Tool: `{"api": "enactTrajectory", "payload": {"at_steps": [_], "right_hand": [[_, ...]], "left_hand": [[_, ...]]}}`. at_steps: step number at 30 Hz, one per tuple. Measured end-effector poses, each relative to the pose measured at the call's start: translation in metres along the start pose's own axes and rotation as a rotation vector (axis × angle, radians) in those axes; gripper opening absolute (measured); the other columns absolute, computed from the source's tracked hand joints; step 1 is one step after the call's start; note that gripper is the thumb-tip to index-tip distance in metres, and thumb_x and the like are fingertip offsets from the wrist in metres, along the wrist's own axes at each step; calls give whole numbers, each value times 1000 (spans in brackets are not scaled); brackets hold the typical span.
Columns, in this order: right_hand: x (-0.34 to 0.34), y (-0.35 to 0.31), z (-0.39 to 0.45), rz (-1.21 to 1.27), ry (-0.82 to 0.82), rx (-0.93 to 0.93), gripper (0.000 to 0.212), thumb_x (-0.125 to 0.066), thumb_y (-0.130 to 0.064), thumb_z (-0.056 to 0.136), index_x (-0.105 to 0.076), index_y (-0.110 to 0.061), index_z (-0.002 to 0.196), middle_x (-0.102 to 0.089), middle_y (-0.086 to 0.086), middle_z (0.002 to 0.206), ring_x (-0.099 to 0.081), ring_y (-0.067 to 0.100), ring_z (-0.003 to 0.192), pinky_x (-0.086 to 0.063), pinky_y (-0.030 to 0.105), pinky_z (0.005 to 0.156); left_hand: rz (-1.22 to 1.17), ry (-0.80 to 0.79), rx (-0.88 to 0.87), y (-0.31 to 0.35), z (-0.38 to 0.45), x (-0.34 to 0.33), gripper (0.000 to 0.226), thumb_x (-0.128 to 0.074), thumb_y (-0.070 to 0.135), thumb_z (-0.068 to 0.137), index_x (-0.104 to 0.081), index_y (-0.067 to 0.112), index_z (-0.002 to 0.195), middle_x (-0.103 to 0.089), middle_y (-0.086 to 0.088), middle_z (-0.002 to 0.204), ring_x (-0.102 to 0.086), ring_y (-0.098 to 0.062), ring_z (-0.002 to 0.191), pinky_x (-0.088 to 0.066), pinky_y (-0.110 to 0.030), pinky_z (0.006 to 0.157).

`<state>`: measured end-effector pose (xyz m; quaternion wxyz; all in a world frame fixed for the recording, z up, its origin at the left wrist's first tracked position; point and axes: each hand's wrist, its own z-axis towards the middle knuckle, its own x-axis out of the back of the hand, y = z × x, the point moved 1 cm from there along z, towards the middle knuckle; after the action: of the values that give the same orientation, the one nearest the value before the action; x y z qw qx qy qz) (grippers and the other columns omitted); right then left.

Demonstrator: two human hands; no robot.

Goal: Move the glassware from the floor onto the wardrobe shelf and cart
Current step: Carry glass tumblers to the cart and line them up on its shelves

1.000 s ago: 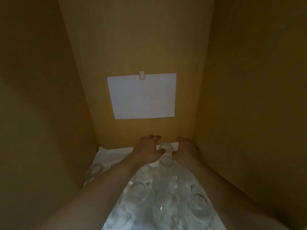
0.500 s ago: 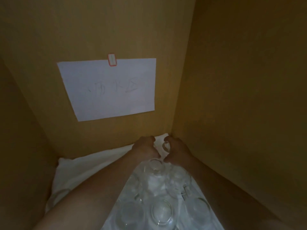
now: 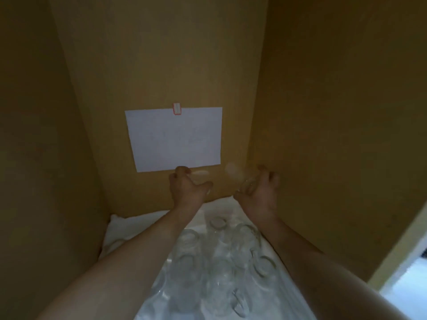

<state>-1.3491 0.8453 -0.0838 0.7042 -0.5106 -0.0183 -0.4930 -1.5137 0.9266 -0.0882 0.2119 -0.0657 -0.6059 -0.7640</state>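
Observation:
Several clear glasses stand in rows on the white cloth that covers the wardrobe shelf. Both of my hands are raised above the back of the shelf, apart from each other. My right hand grips a clear glass that is tilted toward the back panel. My left hand has curled fingers round what looks like another clear glass, which is faint and blurred.
Brown wardrobe walls close in at left, back and right. A white paper sheet with a red-edged sticker hangs on the back panel. The bright wardrobe opening shows at lower right.
My hands were close together low at the shelf's back right corner around a small glass. They have risen and moved apart, each with glass in it.

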Motion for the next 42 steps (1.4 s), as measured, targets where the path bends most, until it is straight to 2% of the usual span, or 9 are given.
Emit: {"api": "enactTrajectory", "payload": {"at_steps": [6, 9, 15, 20, 26, 31, 35, 39, 42], "right_hand": [[69, -30, -59, 198, 123, 78, 86, -84, -21, 70, -39, -14, 143, -23, -6, 123, -44, 16, 103, -41, 25, 93], [111, -38, -99, 226, 173, 130, 84, -85, -23, 72, -39, -12, 141, -28, 3, 137, -40, 15, 110, -38, 27, 98], [196, -42, -159, 247, 476, 290, 84, -83, -48, 75, -42, -24, 143, -54, -3, 138, -52, 16, 123, -47, 39, 100], [270, -39, -189, 378, 635, 222, 89, -90, -36, 71, -42, -17, 144, -52, -6, 131, -57, 15, 117, -53, 42, 97], [359, 9, -196, 351, 716, 99, 99, -93, -28, 64, -34, -19, 143, -38, -2, 129, -53, 13, 111, -51, 18, 88], [426, 69, -206, 327, 801, 11, 99, -92, -32, 68, -32, -19, 145, -46, -3, 133, -55, 10, 111, -52, 24, 91], [479, 118, -216, 294, 904, -73, 98, -91, -39, 68, -32, -20, 144, -53, -1, 133, -59, 14, 111, -55, 27, 91], [532, 169, -230, 200, 1044, -171, 91, -86, -48, 69, -38, -22, 141, -56, -6, 123, -62, 1, 95, -51, 8, 72], [573, 207, -240, 105, 1144, -235, 88, -83, -56, 70, -36, -30, 140, -59, -6, 121, -65, 9, 98, -56, 21, 79]], "left_hand": [[-403, 168, -17, 39, -75, 43, 101, -91, 14, 61, -36, 19, 146, -40, -8, 137, -50, -16, 110, -46, -22, 88], [-524, 176, -97, 64, -125, 57, 114, -89, 21, 61, -24, 28, 154, -41, -1, 141, -54, -18, 119, -52, -36, 100], [-735, 155, -309, 133, -237, 66, 96, -88, 20, 74, -29, 33, 150, -47, 21, 134, -50, 8, 121, -48, -20, 100], [-763, 151, -446, 184, -308, 56, 96, -88, 25, 74, -31, 32, 150, -41, 15, 149, -43, -5, 137, -43, -36, 112], [-710, -59, -454, 234, -368, 4, 111, -89, 49, 63, -18, 55, 149, -35, 24, 153, -50, -14, 133, -53, -42, 102], [-754, -192, -486, 279, -423, -55, 106, -88, 51, 70, -23, 41, 152, -40, 16, 150, -56, -8, 117, -49, -4, 73], [-846, -374, -463, 314, -465, -112, 106, -85, 57, 67, -24, 39, 151, -49, 10, 139, -58, -4, 111, -60, -24, 80], [-895, -574, -418, 341, -508, -178, 106, -77, 69, 63, -27, 36, 151, -56, 14, 127, -63, -4, 108, -53, -11, 73], [-898, -726, -395, 358, -541, -235, 100, -79, 67, 67, -33, 34, 149, -60, 13, 121, -66, -5, 102, -56, -25, 84]]}}
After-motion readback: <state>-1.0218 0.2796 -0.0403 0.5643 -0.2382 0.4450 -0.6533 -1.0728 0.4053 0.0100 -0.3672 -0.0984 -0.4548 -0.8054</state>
